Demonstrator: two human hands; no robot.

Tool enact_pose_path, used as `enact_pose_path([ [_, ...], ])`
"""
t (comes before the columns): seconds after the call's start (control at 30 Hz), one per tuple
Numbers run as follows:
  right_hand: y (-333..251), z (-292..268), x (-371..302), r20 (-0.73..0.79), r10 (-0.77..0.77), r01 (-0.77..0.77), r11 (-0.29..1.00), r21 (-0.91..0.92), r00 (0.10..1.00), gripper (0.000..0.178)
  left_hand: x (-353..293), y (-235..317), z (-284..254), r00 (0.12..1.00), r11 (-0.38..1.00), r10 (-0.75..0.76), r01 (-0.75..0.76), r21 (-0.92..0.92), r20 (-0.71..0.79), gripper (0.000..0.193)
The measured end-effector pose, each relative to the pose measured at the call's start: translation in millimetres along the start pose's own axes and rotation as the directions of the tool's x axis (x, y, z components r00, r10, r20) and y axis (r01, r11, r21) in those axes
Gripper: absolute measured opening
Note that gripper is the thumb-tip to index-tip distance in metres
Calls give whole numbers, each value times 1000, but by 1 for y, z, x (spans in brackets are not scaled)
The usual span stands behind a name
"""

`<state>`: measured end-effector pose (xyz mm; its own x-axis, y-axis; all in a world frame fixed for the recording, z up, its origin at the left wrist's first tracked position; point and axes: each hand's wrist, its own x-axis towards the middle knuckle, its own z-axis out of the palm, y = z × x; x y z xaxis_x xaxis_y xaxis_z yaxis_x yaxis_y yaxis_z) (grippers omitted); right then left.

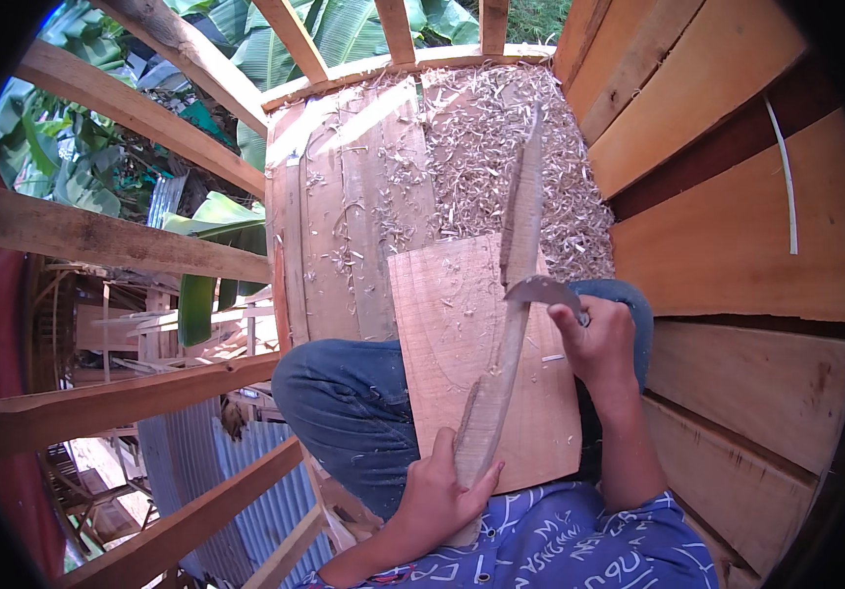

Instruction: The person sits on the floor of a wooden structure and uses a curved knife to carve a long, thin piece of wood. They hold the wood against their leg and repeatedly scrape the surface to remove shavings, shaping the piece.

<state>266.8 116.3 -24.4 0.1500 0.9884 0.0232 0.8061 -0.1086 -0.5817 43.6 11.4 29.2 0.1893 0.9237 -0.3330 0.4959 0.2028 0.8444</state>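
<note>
Wooden planks [368, 133] make the floor at the far side of this place, and many pale shavings [501, 147] cover them, most thickly on the right part. On the right side stands a wall [736, 255] of wide brown boards, with one thin white strip [786, 182] in front of it. On the left there are wooden bars [118, 240] with gaps between, and through them one can see green leaves [231, 231] and, nearer, grey corrugated sheets [265, 471].

A person sits at the near side, in blue jeans [344, 393] and a blue shirt [560, 550] with white pattern. Between the knees lies a flat, light brown board [452, 324], with a few small shavings on it.

Over this board a long wooden stick [507, 348] goes from near to far, leaning slightly to the right; its far end is above the shavings. The left hand [447, 506] is closed on its near end, pinching it between the thumb and the fingers. The right hand [601, 344] is pressed together around the handle of a curved knife [543, 290]. Its blade points to the left and crosses the stick at about the middle; I cannot tell how deep the edge sits.
</note>
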Motion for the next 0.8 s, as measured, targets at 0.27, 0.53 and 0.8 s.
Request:
enact_pose_path([
  [0.27,-3,-8,-18,257,-73,-92,813,575,964,58,7,-2,-6,994,979,-89,100,-177,67,53],
  [0.53,-49,2,-60,513,-17,-451,453,769,858,30,3,-10,-4,953,934,-48,149,-326,299,56],
  [0.8,-32,-1,-55,374,-94,-195,724,661,923,38,-8,-25,-7,861,717,-95,408,-565,500,49],
])
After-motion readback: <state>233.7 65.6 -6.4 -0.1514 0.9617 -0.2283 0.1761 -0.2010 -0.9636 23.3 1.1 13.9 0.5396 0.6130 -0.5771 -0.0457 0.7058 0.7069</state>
